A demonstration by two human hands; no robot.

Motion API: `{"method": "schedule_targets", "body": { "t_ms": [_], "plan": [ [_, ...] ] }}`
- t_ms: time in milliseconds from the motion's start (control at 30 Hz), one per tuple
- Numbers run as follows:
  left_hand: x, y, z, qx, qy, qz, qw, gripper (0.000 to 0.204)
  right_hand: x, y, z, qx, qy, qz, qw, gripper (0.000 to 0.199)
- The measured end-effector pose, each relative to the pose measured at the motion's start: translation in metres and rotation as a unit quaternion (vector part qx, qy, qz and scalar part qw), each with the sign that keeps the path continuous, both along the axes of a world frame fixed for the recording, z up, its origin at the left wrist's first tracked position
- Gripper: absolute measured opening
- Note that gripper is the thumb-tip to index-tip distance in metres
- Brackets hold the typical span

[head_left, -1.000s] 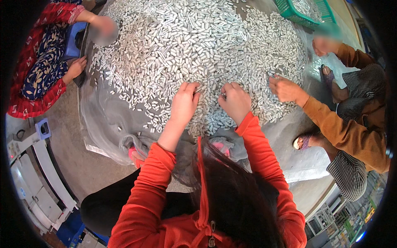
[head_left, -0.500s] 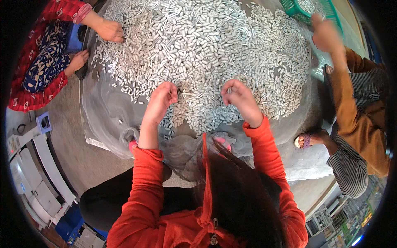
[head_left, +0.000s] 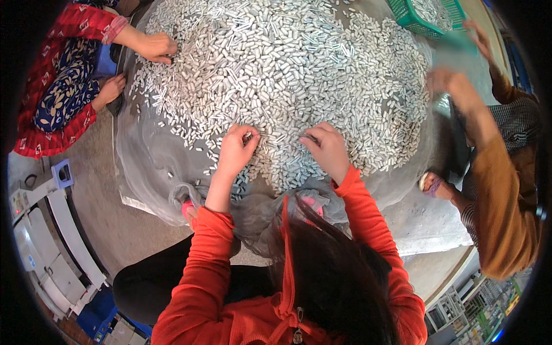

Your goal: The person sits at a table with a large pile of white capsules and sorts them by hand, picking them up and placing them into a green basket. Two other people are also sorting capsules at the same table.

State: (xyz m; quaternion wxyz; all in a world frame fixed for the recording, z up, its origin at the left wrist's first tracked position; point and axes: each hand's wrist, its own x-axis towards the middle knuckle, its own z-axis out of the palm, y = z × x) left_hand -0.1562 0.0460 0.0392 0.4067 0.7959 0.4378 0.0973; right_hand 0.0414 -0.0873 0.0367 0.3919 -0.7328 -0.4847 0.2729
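First, at far left, note a co-worker's red patterned sleeve (head_left: pixel 92 23) and bent hand (head_left: pixel 155 47), fingertips down at the left edge of a pile of small silvery pieces (head_left: pixel 264 57); just below, a second hand (head_left: pixel 112 88) of the same co-worker, beside the sheet's edge. Further in, see the pile spread loosely across the middle and top of the view, with sheer grey netting (head_left: pixel 259 221) bunched along the near side. Next, find the left hand (head_left: pixel 237 150) over the pile's near left part, thumb and fingertips curled narrow; cannot tell from here about full closure or any piece pinched inside. Across a short stretch of pieces, find the right hand (head_left: pixel 329 148) angled inward, thumb and forefinger likewise narrow; again, cannot tell about a held piece. Judge the step in hand as fine, two-handed fingertip work at the near edge; judge the next move as calling for a light, exact pinch, without scattering neighbouring pieces. At right, note a green basket (head_left: pixel 422 27) with silvery contents and, lower, another co-worker's blurred hand (head_left: pixel 454 86) near the pile's right edge.
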Motion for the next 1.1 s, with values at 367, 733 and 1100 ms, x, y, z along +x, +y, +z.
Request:
{"method": "schedule_targets", "body": {
  "t_ms": [367,733,1100],
  "plan": [
    [0.005,-0.002,-0.006,0.107,0.094,-0.014,0.99,0.014,0.013,0.017,0.027,0.007,0.688,-0.042,0.724,0.018],
    [-0.011,0.002,-0.005,-0.051,-0.001,0.014,0.999,0.016,-0.03,0.044,0.005,-0.016,-0.245,0.164,0.955,0.008],
    [-0.03,0.022,0.003,-0.49,-0.534,0.165,0.669,0.01,-0.03,0.041,0.008,-0.017,-0.136,0.087,0.987,0.003]
  ]
}}
